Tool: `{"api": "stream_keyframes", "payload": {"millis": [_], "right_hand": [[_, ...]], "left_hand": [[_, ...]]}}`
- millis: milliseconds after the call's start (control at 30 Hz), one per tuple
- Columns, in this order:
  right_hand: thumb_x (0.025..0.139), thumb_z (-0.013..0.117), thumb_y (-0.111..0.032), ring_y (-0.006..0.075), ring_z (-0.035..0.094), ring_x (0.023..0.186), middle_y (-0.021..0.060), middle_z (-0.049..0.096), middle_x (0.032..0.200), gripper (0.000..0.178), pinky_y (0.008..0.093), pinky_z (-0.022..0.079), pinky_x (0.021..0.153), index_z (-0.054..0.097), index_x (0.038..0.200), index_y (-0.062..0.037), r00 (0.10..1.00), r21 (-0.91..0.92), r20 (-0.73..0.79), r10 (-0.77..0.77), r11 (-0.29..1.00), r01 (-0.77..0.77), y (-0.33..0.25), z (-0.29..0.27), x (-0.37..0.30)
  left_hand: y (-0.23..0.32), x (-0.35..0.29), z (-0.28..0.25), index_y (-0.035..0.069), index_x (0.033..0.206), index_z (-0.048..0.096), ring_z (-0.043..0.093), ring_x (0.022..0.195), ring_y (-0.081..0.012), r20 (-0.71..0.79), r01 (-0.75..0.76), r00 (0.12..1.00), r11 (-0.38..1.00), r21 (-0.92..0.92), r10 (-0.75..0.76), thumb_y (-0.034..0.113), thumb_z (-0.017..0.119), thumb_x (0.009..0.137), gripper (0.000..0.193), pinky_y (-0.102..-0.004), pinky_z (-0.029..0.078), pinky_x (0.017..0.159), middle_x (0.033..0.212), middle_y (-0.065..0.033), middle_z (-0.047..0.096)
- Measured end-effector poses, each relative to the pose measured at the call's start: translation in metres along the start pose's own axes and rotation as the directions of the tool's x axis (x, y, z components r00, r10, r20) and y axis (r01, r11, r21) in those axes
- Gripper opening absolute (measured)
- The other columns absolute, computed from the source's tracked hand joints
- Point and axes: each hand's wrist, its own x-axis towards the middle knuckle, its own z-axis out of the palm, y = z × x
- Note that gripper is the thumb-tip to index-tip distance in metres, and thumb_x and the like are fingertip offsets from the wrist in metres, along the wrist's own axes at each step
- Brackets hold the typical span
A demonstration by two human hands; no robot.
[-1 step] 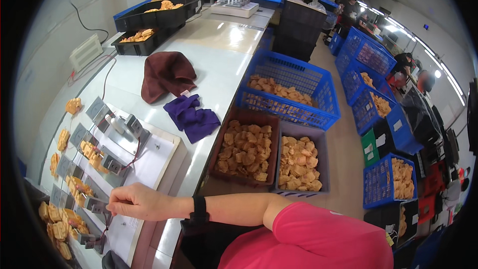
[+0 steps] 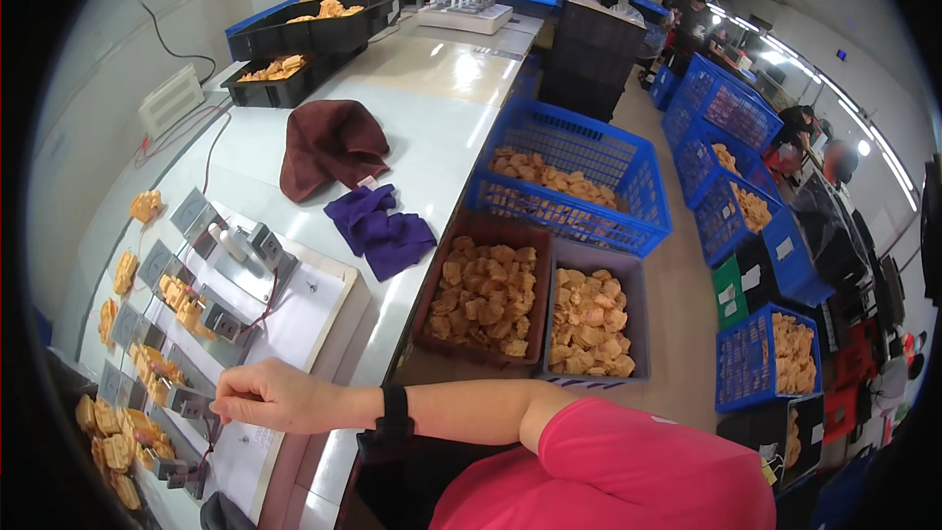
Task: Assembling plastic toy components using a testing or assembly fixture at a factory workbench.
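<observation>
My right hand [image 2: 270,397] reaches left across the bench, a dark band [image 2: 395,414] round its wrist. Its fingertips are pressed together at the edge of a small grey block [image 2: 188,400] with a dark wire. Whatever they pinch is hidden. This block belongs to a row of similar fixtures with upright meter-like panels [image 2: 160,268], standing on a white board [image 2: 306,319]. Tan, ridged plastic-looking pieces [image 2: 183,299] lie against the fixtures, and a loose heap [image 2: 118,442] sits at the near left. No part of my left hand shows.
Beyond the board lie a brown cloth [image 2: 332,149] and a purple cloth [image 2: 378,228]. Black trays [image 2: 270,88] of tan pieces stand at the back left. Right of the bench are a blue crate [image 2: 643,162], a brown bin [image 2: 538,339] and a grey bin [image 2: 638,334], holding more pieces.
</observation>
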Motion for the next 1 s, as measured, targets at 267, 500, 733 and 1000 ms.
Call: {"api": "stream_keyframes", "payload": {"millis": [267,500,733,1000], "right_hand": [[0.099,0.054,-0.019,0.0104,0.061,0.085,0.0035,0.067,0.086,0.020,0.0275,0.049,0.079,0.065,0.099,-0.0015,0.998,-0.045,0.056,0.037,0.998,-0.035,0.001,0.011,0.005],[0.100,0.056,-0.014,0.0012,0.042,0.063,-0.0060,0.053,0.072,0.016,0.0191,0.034,0.055,0.066,0.096,-0.0027,0.990,-0.181,-0.066,0.125,0.974,-0.135,0.000,-0.003,-0.005],[0.100,0.057,-0.014,0.0007,0.041,0.065,-0.0065,0.052,0.075,0.014,0.0170,0.033,0.057,0.063,0.102,-0.0019,0.993,-0.168,-0.051,0.103,0.979,-0.111,0.005,0.011,0.001],[0.098,0.060,-0.015,0.0024,0.048,0.069,-0.0041,0.056,0.077,0.015,0.0182,0.039,0.061,0.063,0.102,-0.0004,0.993,-0.255,-0.057,0.104,0.960,-0.115,0.004,0.012,0.001]], "left_hand": [[-0.064,-0.020,-0.013,0.000,0.103,0.062,0.052,0.108,-0.0305,-0.019,0.176,0.984,0.982,-0.061,-0.178,0.006,0.062,0.090,0.014,-0.0388,0.042,0.096,0.113,-0.0149,0.055],[0.001,-0.004,0.010,0.005,0.094,0.068,0.052,0.102,-0.0288,-0.058,0.127,0.990,0.992,0.022,-0.126,0.004,0.071,0.081,0.013,-0.0377,0.043,0.090,0.101,-0.0097,0.060],[0.000,-0.006,-0.002,0.008,0.094,0.069,0.051,0.103,-0.0286,-0.067,0.171,0.984,0.983,0.065,-0.166,0.010,0.070,0.082,0.012,-0.0383,0.043,0.090,0.099,-0.0072,0.062],[0.000,-0.007,-0.003,0.005,0.094,0.069,0.050,0.105,-0.0274,-0.033,0.140,0.990,0.989,0.037,-0.139,0.004,0.068,0.081,0.013,-0.0371,0.043,0.091,0.100,-0.0089,0.060]]}}
